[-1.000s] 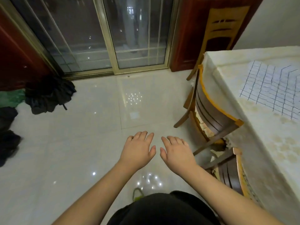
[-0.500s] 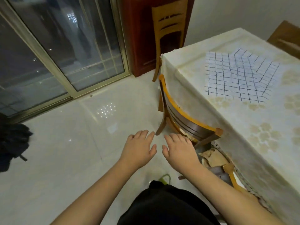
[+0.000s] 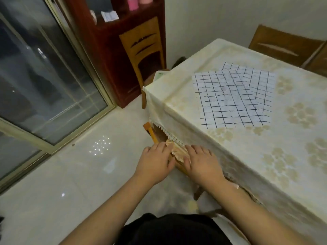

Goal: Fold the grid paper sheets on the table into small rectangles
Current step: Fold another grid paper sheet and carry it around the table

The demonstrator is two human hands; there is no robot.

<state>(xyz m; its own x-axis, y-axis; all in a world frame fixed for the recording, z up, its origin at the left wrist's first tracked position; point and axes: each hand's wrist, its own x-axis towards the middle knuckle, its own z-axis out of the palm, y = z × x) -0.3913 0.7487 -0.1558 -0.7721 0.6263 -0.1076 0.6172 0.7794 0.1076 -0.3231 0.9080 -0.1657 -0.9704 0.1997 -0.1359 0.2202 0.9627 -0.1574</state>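
Step in hand, as judged: drawing out the chair [image 3: 150, 131] tucked under the table [image 3: 238, 156] so the person can sit to fold.

The left hand [image 3: 154, 162] and right hand [image 3: 201, 165] lie side by side on the chair's top rail, palms down, fingers extended forward. Whether the fingertips curl over the far edge cannot be told. The tablecloth hem [image 3: 174, 138] and a crumpled tan piece [image 3: 178, 152] lie between the hands.

The grid paper sheets [image 3: 233, 98] lie overlapped and unfolded on the tabletop, well ahead and to the right of the right hand.

Recommended: pull the rail evenly with both hands. Keep the hem free of the rail; a snagged cloth would drag the sheets.
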